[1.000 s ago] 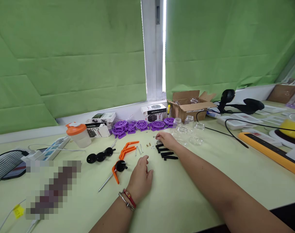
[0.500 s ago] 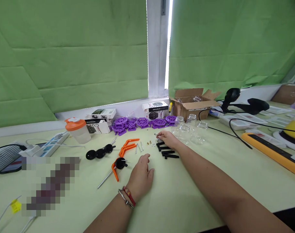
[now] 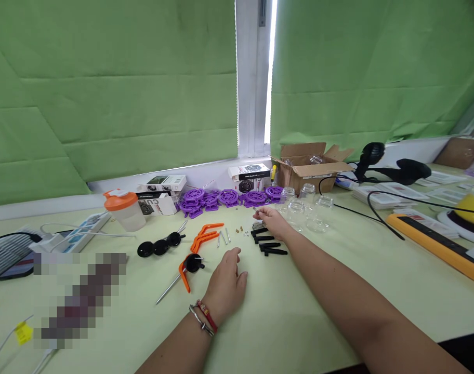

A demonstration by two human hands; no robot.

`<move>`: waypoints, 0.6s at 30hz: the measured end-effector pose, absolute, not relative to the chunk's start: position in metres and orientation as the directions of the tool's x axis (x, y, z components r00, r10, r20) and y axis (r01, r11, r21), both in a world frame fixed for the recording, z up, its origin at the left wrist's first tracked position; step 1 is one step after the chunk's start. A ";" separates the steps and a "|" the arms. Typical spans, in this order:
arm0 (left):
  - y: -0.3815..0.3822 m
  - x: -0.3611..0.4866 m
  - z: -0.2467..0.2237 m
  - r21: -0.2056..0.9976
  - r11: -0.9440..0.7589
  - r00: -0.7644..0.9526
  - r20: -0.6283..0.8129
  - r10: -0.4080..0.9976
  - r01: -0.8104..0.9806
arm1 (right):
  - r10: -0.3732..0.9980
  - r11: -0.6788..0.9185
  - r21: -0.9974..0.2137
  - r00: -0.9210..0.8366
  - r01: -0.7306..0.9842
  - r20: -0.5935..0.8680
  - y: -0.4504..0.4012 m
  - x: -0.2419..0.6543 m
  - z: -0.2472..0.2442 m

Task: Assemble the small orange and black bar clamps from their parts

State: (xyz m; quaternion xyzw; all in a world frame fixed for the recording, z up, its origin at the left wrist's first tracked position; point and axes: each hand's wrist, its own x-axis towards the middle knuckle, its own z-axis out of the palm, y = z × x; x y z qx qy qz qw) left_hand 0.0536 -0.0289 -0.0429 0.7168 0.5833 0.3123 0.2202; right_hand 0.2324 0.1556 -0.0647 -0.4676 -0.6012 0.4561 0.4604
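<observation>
My left hand (image 3: 226, 283) rests on the table with its fingers loosely apart and nothing in them. Beyond its fingertips lie several long screws (image 3: 223, 237), tiny brass pieces (image 3: 241, 228) and small clear bits. My right hand (image 3: 271, 221) reaches farther out, thumb and fingers pinched on what looks like a small metal spring (image 3: 256, 211), partly hidden by the fingertips. Below that hand is a cluster of small springs (image 3: 258, 226). Several black plastic handles (image 3: 270, 244) lie in a row beside them. Orange angled handles (image 3: 206, 237) lie left of the screws.
Purple plastic wheel-shaped parts (image 3: 228, 197) line the back, near printed boxes (image 3: 249, 178). Glass jars (image 3: 318, 213) and an open carton (image 3: 313, 176) stand behind my right arm. Black round parts (image 3: 161, 246), a metal rod (image 3: 169, 288) and an orange-lidded bottle (image 3: 123, 210) are left.
My right hand has shifted slightly right and toward the back, its pinched fingers lifting away from the spring cluster. My left hand stays in place.
</observation>
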 end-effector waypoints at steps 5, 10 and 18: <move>-0.029 0.054 -0.043 0.689 -0.229 0.127 0.197 0.972 0.687 | 0.951 0.309 -0.805 -0.181 0.505 0.252 0.157 0.235 -0.061; -0.029 0.054 -0.042 0.699 -0.219 0.126 0.183 0.975 0.681 | 0.946 0.324 -0.556 -0.249 0.765 0.208 0.163 0.233 -0.056; -0.030 0.055 -0.043 0.663 -0.218 0.134 0.176 0.975 0.716 | 0.952 0.306 -0.493 -0.275 0.815 0.136 0.171 0.228 -0.050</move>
